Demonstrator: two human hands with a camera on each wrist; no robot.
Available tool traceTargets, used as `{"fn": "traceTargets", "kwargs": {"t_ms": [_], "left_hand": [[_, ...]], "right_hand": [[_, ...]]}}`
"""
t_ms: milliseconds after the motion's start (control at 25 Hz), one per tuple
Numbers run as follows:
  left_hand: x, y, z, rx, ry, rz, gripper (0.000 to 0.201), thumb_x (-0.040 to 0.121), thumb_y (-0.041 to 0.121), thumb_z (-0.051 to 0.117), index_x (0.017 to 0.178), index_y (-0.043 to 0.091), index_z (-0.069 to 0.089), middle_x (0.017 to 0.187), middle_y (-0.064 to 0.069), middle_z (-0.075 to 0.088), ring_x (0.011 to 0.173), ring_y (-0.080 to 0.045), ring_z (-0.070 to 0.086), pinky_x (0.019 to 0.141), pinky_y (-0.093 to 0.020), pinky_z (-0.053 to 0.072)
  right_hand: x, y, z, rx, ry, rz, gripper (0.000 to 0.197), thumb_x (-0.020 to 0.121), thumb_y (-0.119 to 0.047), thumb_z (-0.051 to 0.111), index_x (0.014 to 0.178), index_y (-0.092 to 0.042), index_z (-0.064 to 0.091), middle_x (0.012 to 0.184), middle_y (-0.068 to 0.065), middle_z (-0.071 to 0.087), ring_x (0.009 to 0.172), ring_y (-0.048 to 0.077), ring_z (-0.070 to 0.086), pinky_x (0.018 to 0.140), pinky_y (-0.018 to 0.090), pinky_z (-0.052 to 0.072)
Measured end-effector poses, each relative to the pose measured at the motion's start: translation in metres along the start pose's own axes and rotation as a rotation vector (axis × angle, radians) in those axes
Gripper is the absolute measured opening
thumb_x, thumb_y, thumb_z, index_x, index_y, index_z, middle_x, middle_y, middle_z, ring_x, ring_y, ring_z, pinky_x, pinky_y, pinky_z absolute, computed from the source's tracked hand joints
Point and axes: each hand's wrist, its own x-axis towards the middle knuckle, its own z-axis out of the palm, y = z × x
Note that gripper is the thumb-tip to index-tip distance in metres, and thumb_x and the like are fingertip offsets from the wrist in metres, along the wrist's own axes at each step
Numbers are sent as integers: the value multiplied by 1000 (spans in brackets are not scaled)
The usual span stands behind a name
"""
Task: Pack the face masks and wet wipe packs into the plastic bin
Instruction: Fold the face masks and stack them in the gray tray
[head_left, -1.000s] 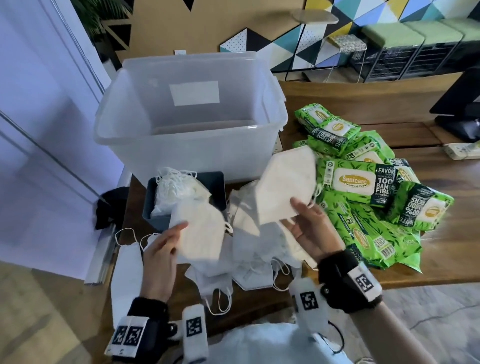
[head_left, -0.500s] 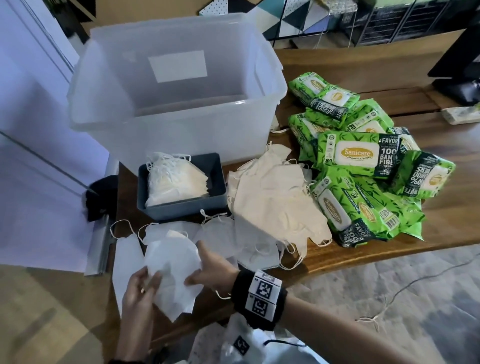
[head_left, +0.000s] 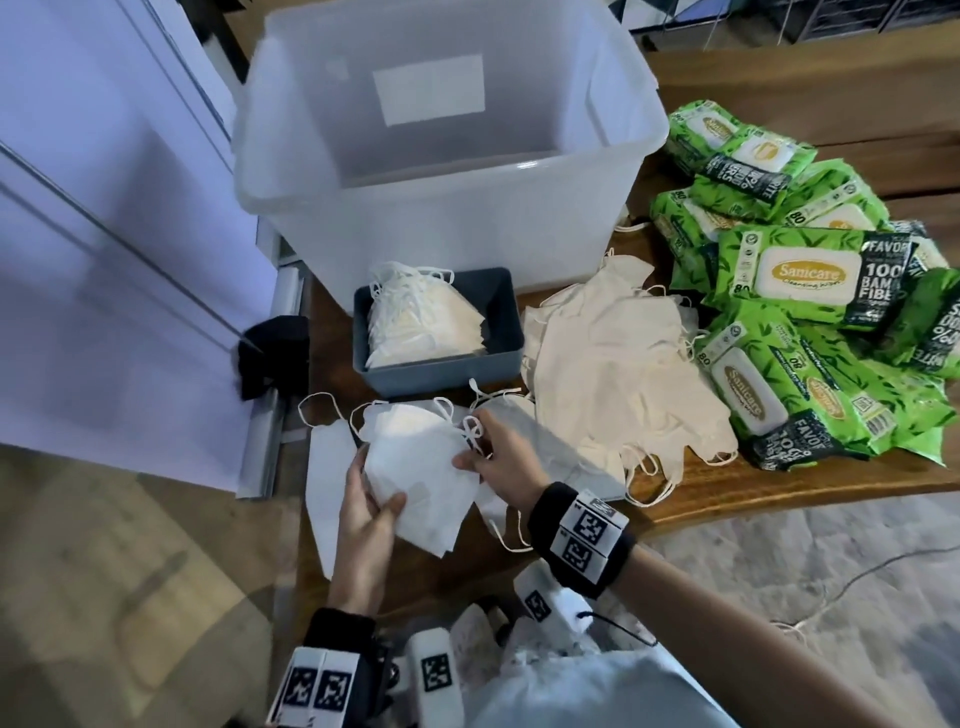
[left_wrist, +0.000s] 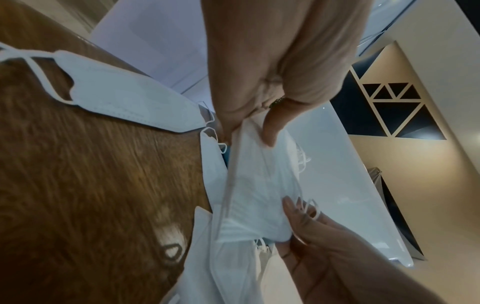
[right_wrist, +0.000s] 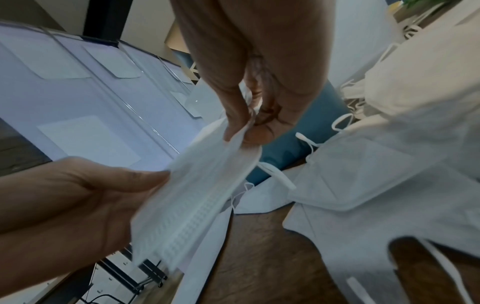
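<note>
Both hands pinch a white mask stack (head_left: 415, 467) at near counter (head_left: 779, 493) edge; loose layers could fan out, ear loops snagging before the bin (head_left: 441, 171).

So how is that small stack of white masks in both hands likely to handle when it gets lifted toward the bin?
Probably floppy: the stack of white masks bends between the left hand and right hand. Likely light, since a fingertip pinch holds it. The loose ear loops may snag masks lying on the table.
</note>
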Motion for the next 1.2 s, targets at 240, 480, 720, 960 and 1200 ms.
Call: {"fn": "traceTargets", "kwargs": {"t_ms": [240, 480, 720, 960, 1200], "left_hand": [[1, -8, -14, -4, 150, -5, 23, 96, 9, 47, 119, 7, 47, 108, -8, 61, 101, -25, 59, 73, -28, 48], [4, -21, -44, -108, 346, -148, 8, 99, 13, 43, 94, 16, 48, 113, -14, 55, 93, -24, 55, 85, -42, 46], [9, -26, -35, -148, 377, -256, 24, 99, 13, 42, 123, 9, 44, 136, -35, 39, 117, -55, 40, 72, -27, 48], [9, -8, -21, -550, 326, -204, 16, 95, 9, 49, 105, 19, 57, 121, -6, 61, 105, -13, 59, 71, -23, 55], [5, 1, -14, -796, 206, -223, 16, 96, 14, 46, 103, 20, 60, 114, 2, 68, 92, -12, 67, 65, -29, 60]], "right_hand": [[-10, -11, 9, -33, -9, -64, 33, 85, -14, 65, 111, -12, 45, 99, 8, 61, 86, 23, 59, 74, 32, 48], [-46, 75, -69, -593, 180, 146, 31, 89, -21, 58, 115, -11, 44, 110, 6, 51, 98, 23, 55, 78, 33, 46], [-48, 96, -74, -617, 319, 463, 66, 77, -44, 69, 123, -8, 38, 122, 7, 42, 116, 25, 44, 88, 38, 44], [-25, 77, -108, -12, 432, 429, 29, 80, -15, 70, 105, -4, 58, 95, 17, 66, 74, 23, 63, 52, 21, 47], [-63, 21, -169, 420, 499, 271, 30, 85, -4, 62, 114, -2, 55, 77, 8, 62, 42, 4, 55, 39, 14, 41]]}}
